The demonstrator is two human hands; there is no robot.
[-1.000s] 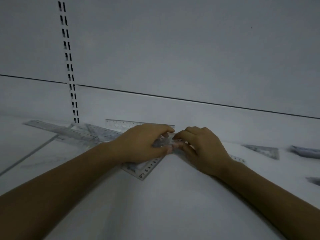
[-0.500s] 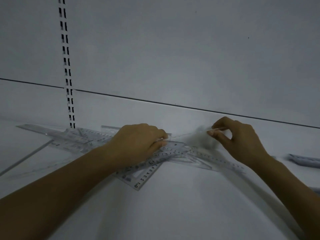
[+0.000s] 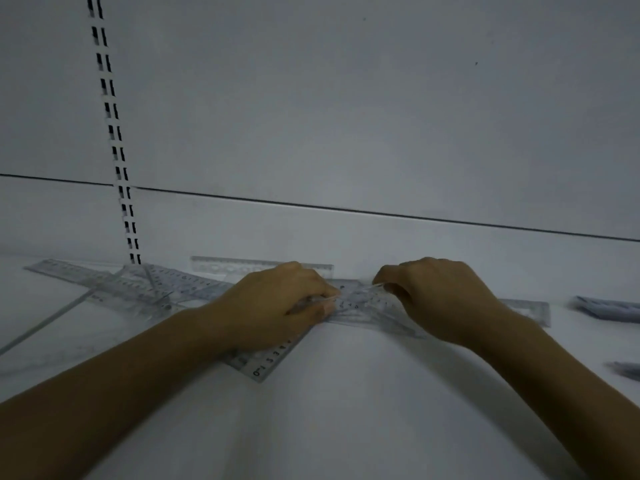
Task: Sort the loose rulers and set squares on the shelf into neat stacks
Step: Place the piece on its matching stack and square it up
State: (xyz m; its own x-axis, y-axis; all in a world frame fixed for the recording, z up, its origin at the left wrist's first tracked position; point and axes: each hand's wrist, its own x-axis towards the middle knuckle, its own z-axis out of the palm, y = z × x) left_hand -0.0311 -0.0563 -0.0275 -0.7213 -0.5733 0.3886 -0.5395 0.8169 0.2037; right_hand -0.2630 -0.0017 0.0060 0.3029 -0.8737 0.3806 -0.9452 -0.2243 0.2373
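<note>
Clear plastic rulers [image 3: 114,282] lay crossed at foot of slotted upright [image 3: 117,161]. Right of upright, left hand [image 3: 277,306], fingers curled, pinched see-through piece [image 3: 360,292]; further right, right hand [image 3: 440,299] pinched its far edge. Long ruler [image 3: 530,308] ran on beyond. Likely light, stiff, slick, flat-lying: best lifted by edge. White shelf [image 3: 329,410], plain white back panel [image 3: 346,116], dim light.

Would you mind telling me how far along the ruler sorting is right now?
Nothing looks neatly stacked yet. The left hand and right hand both grip the crossed rulers mid-shelf. Left to do: the long ruler and overlapping pieces at left, plus the back ruler by the wall.
</note>
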